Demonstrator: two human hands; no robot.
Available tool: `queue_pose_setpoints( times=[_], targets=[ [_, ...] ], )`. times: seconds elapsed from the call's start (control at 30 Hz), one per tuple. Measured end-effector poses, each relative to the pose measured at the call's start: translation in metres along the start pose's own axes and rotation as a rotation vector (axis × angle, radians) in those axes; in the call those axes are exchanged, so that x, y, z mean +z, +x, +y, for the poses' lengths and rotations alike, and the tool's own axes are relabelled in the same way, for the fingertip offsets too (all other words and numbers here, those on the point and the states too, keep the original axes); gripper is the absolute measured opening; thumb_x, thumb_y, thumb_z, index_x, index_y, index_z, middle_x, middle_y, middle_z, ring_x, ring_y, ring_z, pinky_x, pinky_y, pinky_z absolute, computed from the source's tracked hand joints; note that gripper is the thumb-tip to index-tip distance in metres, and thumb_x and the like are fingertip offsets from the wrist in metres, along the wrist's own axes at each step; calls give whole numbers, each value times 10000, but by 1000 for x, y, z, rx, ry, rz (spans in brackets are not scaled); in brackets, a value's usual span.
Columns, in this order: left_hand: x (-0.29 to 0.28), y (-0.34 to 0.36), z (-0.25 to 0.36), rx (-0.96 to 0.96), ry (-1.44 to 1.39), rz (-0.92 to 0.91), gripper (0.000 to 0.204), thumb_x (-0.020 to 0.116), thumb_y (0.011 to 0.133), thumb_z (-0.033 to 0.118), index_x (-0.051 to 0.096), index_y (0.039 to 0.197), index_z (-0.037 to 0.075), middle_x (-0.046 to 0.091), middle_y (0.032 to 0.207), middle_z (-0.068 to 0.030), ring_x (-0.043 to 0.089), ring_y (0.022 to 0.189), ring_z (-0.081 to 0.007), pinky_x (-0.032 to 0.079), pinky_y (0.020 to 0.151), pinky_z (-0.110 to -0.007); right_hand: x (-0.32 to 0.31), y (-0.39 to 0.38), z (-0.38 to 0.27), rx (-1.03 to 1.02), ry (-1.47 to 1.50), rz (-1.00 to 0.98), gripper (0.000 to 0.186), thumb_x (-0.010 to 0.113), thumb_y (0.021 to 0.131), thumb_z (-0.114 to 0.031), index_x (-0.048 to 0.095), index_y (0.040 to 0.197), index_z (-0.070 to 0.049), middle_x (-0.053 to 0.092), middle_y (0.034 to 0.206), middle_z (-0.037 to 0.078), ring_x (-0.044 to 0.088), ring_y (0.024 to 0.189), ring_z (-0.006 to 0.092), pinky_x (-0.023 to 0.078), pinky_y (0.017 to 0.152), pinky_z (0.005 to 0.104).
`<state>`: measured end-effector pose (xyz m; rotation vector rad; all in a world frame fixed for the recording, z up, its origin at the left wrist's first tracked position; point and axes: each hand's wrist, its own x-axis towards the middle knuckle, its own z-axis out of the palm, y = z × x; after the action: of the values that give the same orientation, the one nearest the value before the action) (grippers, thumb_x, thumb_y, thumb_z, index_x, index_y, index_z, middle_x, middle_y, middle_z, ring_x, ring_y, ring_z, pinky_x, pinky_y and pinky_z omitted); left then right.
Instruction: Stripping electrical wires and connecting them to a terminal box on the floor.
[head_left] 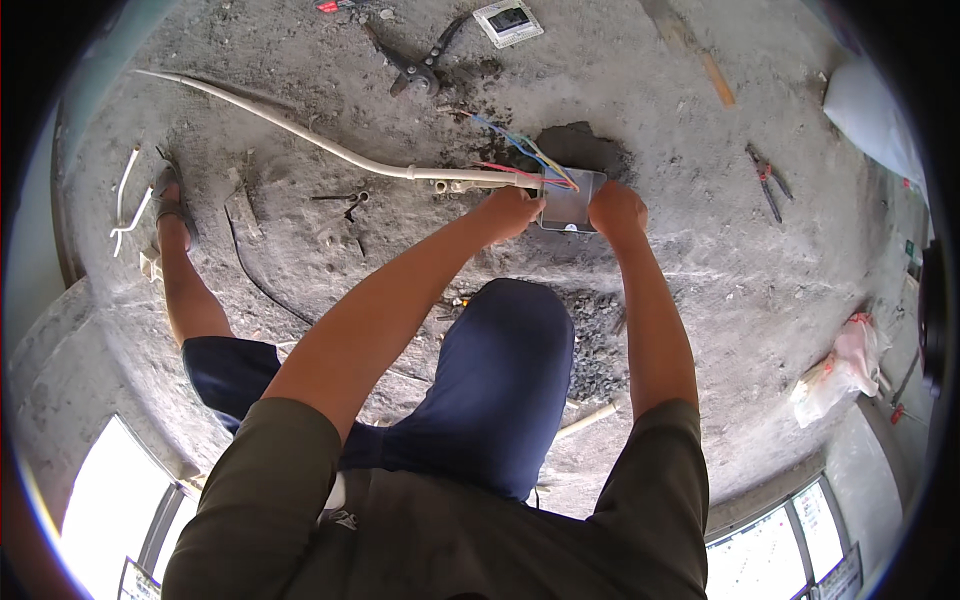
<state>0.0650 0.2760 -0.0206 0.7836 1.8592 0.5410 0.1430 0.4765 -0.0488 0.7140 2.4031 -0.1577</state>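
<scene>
A square grey junction box [566, 207] sits at a dark damp hole in the rough concrete floor. My left hand [512, 212] is closed at the box's left side, just below a white conduit [350, 152]; my right hand [618, 210] grips the box's right side. Red wires [505, 167] and blue and yellow wires [528, 143] come together at the upper part of the box. Short pale pipe fittings [452, 187] lie beside the conduit, left of the box.
Long-handled cutters [422, 76], pliers [775, 185], a white-framed plate [508, 18] and a wooden-handled tool [715, 75] lie around. A plastic bag [840, 370] is at right. Loose conduit pieces [125, 195] lie near my left foot; rubble [600, 340] lies beside my knee.
</scene>
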Motion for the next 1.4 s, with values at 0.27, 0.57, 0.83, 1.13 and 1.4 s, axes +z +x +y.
queue_pose_setpoints(
  times=[0.27, 0.57, 0.83, 1.13, 1.4],
  targets=[
    [-5, -191, -53, -540, -995, 61, 273, 527, 953, 292, 577, 972, 24, 339, 580, 64, 263, 454, -45, 224, 406, -233, -32, -20, -13, 53, 46, -112, 214, 563, 814, -148, 727, 946, -105, 689, 1037, 132, 658, 1003, 300, 552, 787, 404],
    [-17, -317, -88, -667, -1263, 296, 197, 538, 949, 240, 573, 972, 48, 327, 579, 68, 257, 442, -42, 214, 408, -225, -37, -27, 3, -9, 16, -90, 415, 425, 935, -392, 709, 993, -95, 675, 1052, 157, 637, 1022, 330, 511, 848, 435],
    [-61, -329, -62, -516, -1420, 398, 153, 512, 887, 78, 565, 1020, 24, 434, 680, 16, 405, 554, -99, 372, 527, -257, -61, -59, 31, 32, 178, -22, 534, 403, 935, -519, 681, 979, -65, 671, 1018, 178, 618, 1005, 376, 483, 852, 473],
    [-97, -453, -80, -27, -1526, 773, 297, 508, 926, 9, 497, 1222, 26, 581, 1016, -52, 571, 908, -172, 480, 707, -260, -19, -108, 63, 15, 436, 81, 384, 473, 926, -428, 664, 924, -96, 657, 943, 209, 603, 939, 420, 471, 806, 494],
    [9, -674, -89, -156, -1437, 1538, 382, 449, 982, 85, 415, 1362, 60, 518, 1302, -91, 598, 1051, -249, 564, 677, -261, -38, -74, 75, -269, 574, 106, 286, 536, 895, -310, 679, 957, -71, 683, 880, 170, 658, 852, 346, 503, 755, 421]
  ],
)
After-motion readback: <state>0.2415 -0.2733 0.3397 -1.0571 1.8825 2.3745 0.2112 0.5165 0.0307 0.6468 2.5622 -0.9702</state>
